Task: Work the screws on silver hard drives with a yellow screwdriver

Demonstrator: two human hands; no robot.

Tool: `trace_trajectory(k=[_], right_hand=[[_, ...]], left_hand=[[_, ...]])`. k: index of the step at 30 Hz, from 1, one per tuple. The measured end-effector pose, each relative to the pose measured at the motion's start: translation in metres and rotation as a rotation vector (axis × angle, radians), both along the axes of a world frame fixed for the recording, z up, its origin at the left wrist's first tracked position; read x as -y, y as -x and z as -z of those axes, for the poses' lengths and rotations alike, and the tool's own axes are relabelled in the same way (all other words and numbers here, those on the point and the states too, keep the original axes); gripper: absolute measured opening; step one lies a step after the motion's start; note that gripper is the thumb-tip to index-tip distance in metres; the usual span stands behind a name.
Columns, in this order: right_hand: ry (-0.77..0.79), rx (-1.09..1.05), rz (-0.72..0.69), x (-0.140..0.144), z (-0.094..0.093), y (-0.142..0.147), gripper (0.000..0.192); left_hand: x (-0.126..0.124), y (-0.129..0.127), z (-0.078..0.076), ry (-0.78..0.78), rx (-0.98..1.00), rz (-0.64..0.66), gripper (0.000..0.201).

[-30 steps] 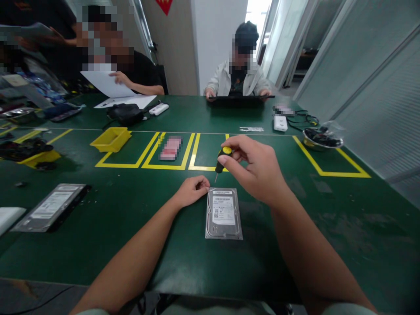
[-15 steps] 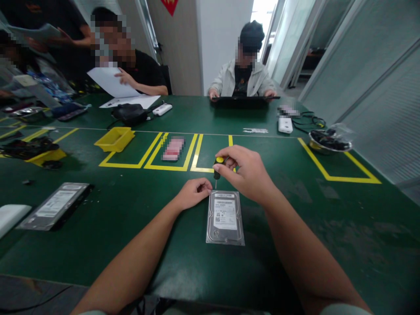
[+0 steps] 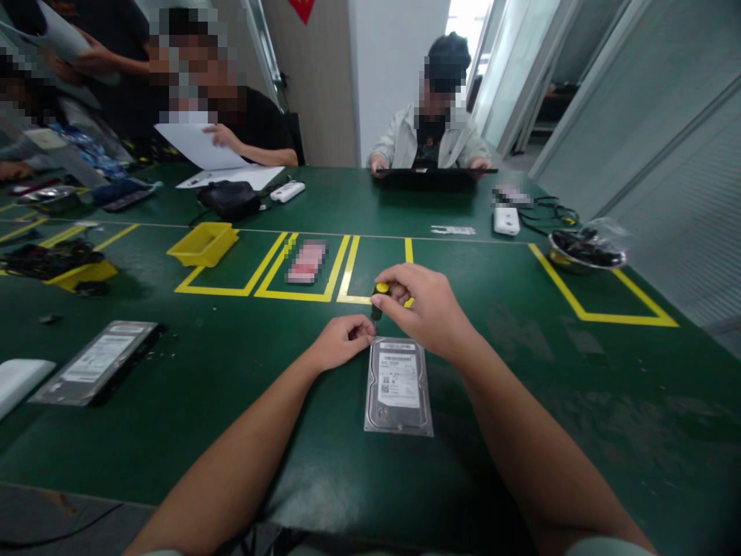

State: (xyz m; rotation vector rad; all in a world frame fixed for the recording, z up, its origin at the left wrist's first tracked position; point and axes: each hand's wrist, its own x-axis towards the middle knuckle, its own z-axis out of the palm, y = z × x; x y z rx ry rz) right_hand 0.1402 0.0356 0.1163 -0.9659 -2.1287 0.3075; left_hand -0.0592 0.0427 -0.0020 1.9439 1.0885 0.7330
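A right hand [image 3: 428,309] pinches a yellow-capped screwdriver [image 3: 378,300] upright at the twelve o'clock edge of a hard drive [image 3: 398,384] on a green table [image 3: 231,386], the left hand [image 3: 341,341] steadying its ten o'clock corner.

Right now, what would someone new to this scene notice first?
First, the silver hard drive lying flat on the green table at centre, with the left hand at its far left corner. Just above that corner, the right hand holds a small yellow-capped screwdriver upright. A second hard drive lies at left, and people sit along the far side.
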Motion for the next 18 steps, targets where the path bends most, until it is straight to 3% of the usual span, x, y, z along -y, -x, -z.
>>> trace_trajectory(k=[18], right_hand=[[0.005,0.005,-0.007,-0.0020,0.0023,-0.0009,0.013]], left_hand=[[0.0002,-0.0016,-0.0020,0.013,-0.009,0.000,0.008]])
